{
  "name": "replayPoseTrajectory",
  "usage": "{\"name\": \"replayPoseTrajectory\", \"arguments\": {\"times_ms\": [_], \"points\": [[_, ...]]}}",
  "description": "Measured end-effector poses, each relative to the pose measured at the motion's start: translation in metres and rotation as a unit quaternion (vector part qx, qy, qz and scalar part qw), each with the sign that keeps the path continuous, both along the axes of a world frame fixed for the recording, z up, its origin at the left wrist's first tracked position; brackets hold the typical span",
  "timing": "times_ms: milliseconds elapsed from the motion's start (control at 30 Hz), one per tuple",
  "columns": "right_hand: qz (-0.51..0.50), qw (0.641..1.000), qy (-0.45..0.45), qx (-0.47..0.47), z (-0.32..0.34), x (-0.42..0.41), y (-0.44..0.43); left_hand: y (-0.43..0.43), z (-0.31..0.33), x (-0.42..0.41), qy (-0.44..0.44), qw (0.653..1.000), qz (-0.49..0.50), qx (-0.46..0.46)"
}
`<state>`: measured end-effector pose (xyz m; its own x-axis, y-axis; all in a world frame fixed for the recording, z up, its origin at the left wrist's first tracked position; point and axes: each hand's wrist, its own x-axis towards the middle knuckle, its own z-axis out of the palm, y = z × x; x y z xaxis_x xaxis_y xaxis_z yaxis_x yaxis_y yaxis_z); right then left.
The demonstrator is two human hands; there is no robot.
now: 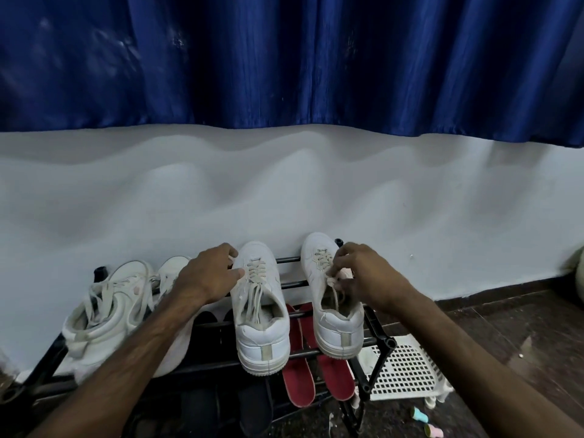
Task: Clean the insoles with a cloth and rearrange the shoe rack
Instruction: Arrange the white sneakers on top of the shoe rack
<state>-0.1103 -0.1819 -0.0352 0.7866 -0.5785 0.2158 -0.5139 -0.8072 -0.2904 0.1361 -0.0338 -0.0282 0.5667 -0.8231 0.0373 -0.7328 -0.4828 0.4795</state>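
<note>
A dark blue pleated curtain (284,58) hangs above and beyond both hands, over a plain white wall (284,191). Under the hands stands a black metal-bar shoe rack (379,339). On its top bars, left of the left hand (208,276), lies a worn pair of white lace-up sneakers (104,311). Between the hands sits a white leather low-top sneaker (262,317), heel toward the person. The left hand rests against its left side, fingers loosely spread along the forefoot and thumb touching the upper beside the lacing. A matching second white low-top sneaker (335,327) sits under the right hand (363,276), whose curled fingers pinch its pale grey shoelaces (322,257). Right of and below the right hand, a white perforated plastic basket (407,371) stands on the dark floor. On the lower bars, between and below the hands, lie two red flat insoles (300,384). Small pastel plastic pieces (418,415) lie below the right forearm.
</note>
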Motion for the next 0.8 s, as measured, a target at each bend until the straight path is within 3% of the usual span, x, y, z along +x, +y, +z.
{"name": "replayPoseTrajectory", "arguments": {"times_ms": [100, 200, 233, 367, 400, 567, 800], "points": [[0.030, 0.996, -0.034, 0.075, 0.010, -0.007, 0.003, 0.006, -0.002, 0.002, -0.009, 1.000, -0.003, 0.018], [-0.020, 0.968, -0.194, 0.161, 0.015, -0.014, -0.001, 0.009, -0.006, -0.001, 0.030, 0.997, -0.013, 0.075], [-0.043, 0.965, -0.197, 0.168, 0.013, -0.014, -0.005, 0.010, -0.007, -0.004, 0.057, 0.994, -0.016, 0.089], [-0.060, 0.965, 0.050, 0.252, -0.008, -0.003, -0.005, 0.015, -0.005, -0.009, 0.108, 0.985, -0.038, 0.132], [-0.064, 0.965, 0.070, 0.244, -0.011, 0.000, -0.003, 0.016, -0.004, -0.010, 0.101, 0.984, -0.044, 0.142], [-0.086, 0.988, 0.026, 0.123, -0.019, 0.009, 0.001, 0.020, -0.016, -0.018, 0.032, 0.984, -0.060, 0.162], [-0.023, 0.989, -0.031, 0.143, -0.025, 0.029, 0.018, 0.013, -0.030, -0.009, -0.037, 0.982, -0.084, 0.168]]}}
